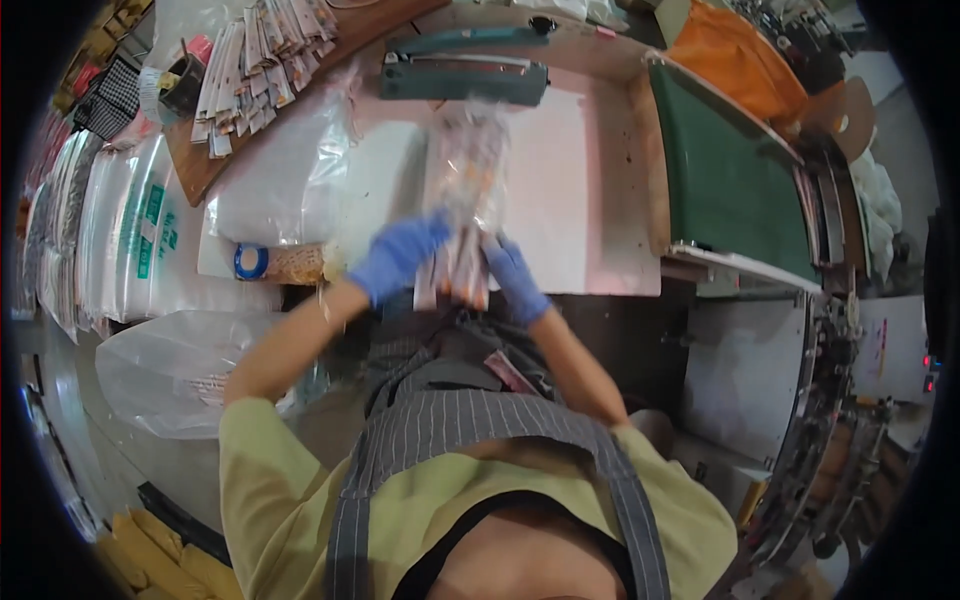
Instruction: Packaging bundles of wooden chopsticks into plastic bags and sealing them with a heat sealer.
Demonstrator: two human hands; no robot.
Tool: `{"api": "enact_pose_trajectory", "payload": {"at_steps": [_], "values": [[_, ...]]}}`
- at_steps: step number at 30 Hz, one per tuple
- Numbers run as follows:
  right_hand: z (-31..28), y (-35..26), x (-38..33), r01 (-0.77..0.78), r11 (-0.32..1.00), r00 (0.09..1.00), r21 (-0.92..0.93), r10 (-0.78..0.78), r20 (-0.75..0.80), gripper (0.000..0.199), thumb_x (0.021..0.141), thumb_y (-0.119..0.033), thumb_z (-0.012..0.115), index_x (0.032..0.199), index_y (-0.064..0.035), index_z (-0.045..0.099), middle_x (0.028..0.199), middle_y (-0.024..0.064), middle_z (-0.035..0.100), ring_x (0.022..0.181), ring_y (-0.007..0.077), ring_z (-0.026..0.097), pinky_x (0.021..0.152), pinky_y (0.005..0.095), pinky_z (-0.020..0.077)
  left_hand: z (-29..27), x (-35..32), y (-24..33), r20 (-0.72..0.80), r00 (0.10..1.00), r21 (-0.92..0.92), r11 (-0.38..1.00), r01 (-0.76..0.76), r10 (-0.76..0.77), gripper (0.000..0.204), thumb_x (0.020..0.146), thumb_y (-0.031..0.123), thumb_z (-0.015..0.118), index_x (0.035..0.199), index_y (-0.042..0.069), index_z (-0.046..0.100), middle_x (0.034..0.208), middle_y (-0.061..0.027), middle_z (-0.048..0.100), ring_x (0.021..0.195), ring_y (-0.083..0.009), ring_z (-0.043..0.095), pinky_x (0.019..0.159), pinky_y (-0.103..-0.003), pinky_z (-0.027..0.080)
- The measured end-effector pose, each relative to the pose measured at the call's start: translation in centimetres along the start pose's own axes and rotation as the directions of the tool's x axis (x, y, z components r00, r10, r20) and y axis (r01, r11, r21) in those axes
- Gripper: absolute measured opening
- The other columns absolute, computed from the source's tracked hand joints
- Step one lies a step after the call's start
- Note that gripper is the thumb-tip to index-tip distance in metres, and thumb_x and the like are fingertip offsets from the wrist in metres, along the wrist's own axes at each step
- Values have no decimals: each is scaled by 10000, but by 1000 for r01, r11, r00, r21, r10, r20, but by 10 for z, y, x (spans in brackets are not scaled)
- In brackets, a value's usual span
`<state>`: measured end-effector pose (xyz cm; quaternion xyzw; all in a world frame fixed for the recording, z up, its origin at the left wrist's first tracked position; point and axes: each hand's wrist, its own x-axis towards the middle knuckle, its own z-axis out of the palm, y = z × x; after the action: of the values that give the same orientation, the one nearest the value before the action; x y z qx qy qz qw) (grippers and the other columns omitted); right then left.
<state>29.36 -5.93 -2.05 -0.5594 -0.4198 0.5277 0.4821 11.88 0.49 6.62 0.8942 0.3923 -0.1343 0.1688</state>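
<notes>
Both of my hands wear blue gloves and work at a clear plastic bag (478, 150) with narrow printed packets (462, 272) in it, their lower ends toward me at the table's front edge. My left hand (400, 258) is closed on the bag's left side, its fingertips slightly blurred. On the other side, my right hand (517, 280) grips the packets by their right edge, thumb and fingers partly hidden. Beyond the bag's far end stands a grey-green bar heat sealer (465, 80).
A heap of similar packets (262, 70) lies on a brown board at the back left. Clear plastic bags (290, 170) and a tape roll (252, 262) lie left of my hands. Stacked bags (130, 230) stand farther left. A green-topped surface (730, 170) is at the right.
</notes>
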Motion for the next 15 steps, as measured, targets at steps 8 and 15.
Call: {"api": "enact_pose_trajectory", "payload": {"at_steps": [8,15], "values": [[-88,48,-164,260,393,919,-882,-380,101,338,712,-141,657,1022,-62,548,910,147,527,807,299,543,689,360,454,-7,29,-24,-163,987,181,983,38,-9,609,732,11,456,1315,75,294,1416,-101,202,770,-276,607,644,-379,497],[-64,36,-229,-24,827,955,-562,-147,-258,127,749,-126,624,868,-81,613,790,101,542,694,258,557,630,330,445,18,37,-40,-163,986,156,987,44,-18,690,680,10,470,1334,118,279,1377,-120,287,794,-315,596,681,-397,483]]}}
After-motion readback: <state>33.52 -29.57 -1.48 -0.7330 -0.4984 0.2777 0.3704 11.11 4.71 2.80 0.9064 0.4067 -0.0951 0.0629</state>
